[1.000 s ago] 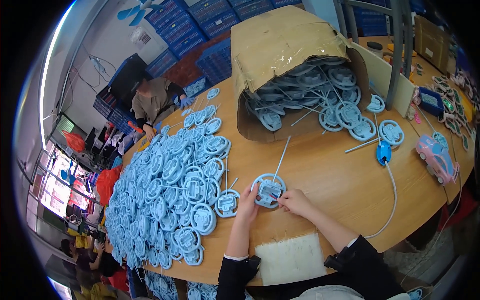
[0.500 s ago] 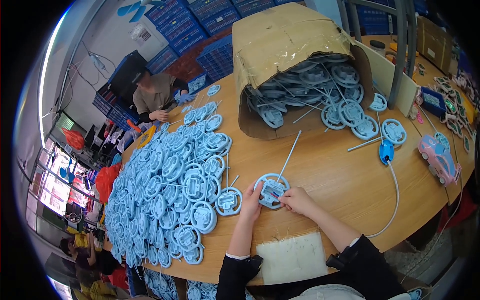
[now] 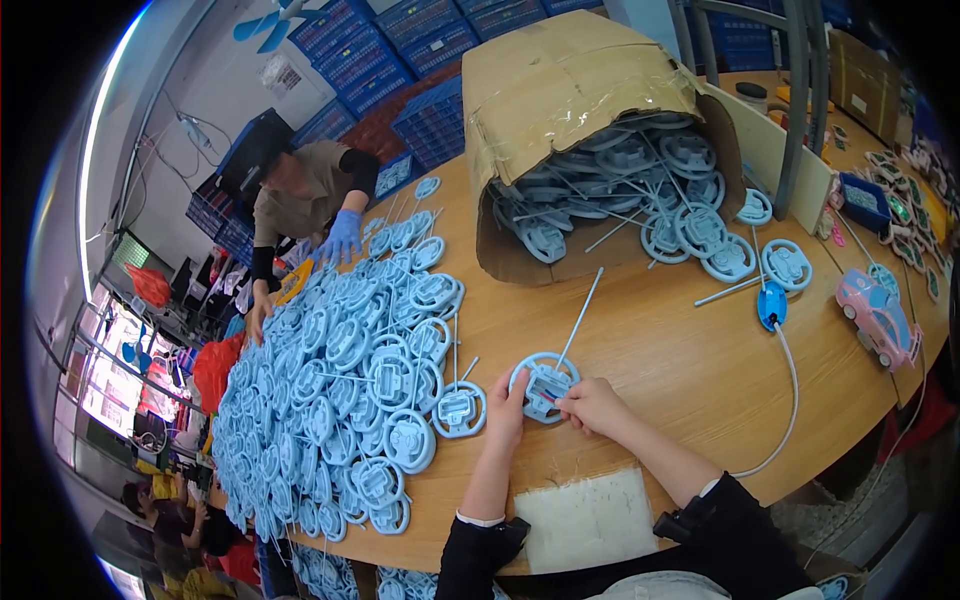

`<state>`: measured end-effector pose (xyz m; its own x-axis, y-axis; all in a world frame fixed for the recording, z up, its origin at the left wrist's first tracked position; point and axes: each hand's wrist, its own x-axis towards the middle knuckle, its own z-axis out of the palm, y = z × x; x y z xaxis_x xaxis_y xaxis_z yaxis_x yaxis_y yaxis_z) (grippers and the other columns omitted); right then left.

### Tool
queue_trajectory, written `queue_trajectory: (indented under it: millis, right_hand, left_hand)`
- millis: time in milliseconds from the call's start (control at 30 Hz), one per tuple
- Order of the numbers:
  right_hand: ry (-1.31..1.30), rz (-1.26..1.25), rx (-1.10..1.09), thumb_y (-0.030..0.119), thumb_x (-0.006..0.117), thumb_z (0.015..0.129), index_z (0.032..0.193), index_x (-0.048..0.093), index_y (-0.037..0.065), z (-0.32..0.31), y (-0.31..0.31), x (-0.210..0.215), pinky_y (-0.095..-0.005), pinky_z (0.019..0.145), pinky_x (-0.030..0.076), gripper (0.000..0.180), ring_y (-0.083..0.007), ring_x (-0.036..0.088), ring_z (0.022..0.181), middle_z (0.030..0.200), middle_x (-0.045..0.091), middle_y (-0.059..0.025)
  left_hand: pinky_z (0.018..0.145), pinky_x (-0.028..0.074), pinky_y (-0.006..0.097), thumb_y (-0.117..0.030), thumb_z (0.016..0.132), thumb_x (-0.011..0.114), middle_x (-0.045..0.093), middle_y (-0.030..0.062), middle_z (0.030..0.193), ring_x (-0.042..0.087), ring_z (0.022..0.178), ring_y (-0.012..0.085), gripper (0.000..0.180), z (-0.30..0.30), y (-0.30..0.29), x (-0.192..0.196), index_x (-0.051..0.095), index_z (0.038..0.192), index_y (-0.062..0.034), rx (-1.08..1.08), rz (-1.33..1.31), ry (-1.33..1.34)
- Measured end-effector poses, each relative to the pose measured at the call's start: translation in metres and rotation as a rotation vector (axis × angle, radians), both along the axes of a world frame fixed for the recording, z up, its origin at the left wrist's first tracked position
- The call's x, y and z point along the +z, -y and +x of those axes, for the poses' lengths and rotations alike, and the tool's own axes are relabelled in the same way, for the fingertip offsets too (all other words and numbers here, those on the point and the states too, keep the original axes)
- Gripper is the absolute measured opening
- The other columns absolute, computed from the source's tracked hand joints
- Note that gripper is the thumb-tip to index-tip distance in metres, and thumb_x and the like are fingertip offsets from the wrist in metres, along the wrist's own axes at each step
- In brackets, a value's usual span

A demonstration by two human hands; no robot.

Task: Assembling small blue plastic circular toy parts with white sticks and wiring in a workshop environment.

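A light blue toy steering wheel point(image 3: 532, 361) with a long thin rod is held above the wooden table, its open compartment facing up. My left hand point(image 3: 506, 408) grips the wheel's left rim, thumb on top. My right hand point(image 3: 596, 406) is closed in a pinch at the compartment's lower right, where a small bit of red and dark shows. What the right fingertips hold is too small to make out. Another toy steering wheel point(image 3: 459, 411) lies on the table just left of my left hand, beside a large pile of toy steering wheels point(image 3: 345, 340).
A cardboard box point(image 3: 580, 75) on its side spills more wheels. At right are a blue device point(image 3: 771, 305) with a white cable, a pink toy car point(image 3: 878, 318) and a blue tray point(image 3: 863, 203). A pale mat point(image 3: 585, 522) lies before me. A co-worker point(image 3: 305, 190) reaches over the pile.
The co-worker has leaned forward and spread both arms to the pile's far edge. My two hands stay at the same wheel, with only a slight shift of the right fingers.
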<state>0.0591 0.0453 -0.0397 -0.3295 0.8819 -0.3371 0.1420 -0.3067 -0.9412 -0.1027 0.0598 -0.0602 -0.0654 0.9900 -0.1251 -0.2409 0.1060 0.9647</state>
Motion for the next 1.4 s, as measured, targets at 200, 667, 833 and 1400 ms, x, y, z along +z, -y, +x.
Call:
queue_trajectory:
  millis: [200,667,833,1400]
  right_hand:
    - [-0.009,0.061,-0.029,0.016,0.055,0.078,0.063,0.056,-0.001,0.002,0.000,-0.003,-0.0243,0.033,0.036,0.023,-0.0109,0.046,0.037,0.048,0.051,-0.0060]
    - [-0.047,0.322,-0.097,0.016,0.055,0.066,0.058,0.058,-0.001,-0.012,-0.007,-0.025,-0.0349,0.047,0.042,0.020,-0.0247,0.054,0.045,0.047,0.051,-0.0143]
    - [0.029,0.376,-0.094,0.016,0.057,0.068,0.057,0.058,-0.002,-0.004,-0.004,-0.021,-0.0347,0.048,0.042,0.021,-0.0240,0.055,0.048,0.048,0.053,-0.0148]
    - [0.030,0.376,-0.085,0.014,0.057,0.067,0.061,0.059,-0.005,-0.006,-0.004,-0.019,-0.0362,0.053,0.046,0.020,-0.0277,0.058,0.053,0.056,0.057,-0.0183]
  left_hand:
    - [0.065,0.044,0.023,-0.017,0.085,0.050,0.058,0.0025,0.087,0.053,0.077,0.0087,0.024,0.006,-0.001,0.002,0.053,0.103,-0.0020,0.004,0.067,-0.044]
    - [0.059,0.048,0.028,-0.026,0.084,0.050,0.059,0.0074,0.081,0.058,0.071,0.0161,0.026,0.008,-0.002,0.000,0.053,0.092,-0.0017,-0.004,-0.045,0.025]
    - [0.063,0.048,0.028,-0.028,0.085,0.049,0.059,0.0068,0.086,0.058,0.075,0.0152,0.028,0.008,-0.002,-0.006,0.052,0.097,-0.0031,-0.030,-0.033,0.132]
    - [0.058,0.048,0.028,-0.024,0.084,0.051,0.059,0.0076,0.079,0.059,0.068,0.0163,0.023,0.008,-0.005,-0.009,0.053,0.092,-0.0025,0.116,-0.030,0.112]
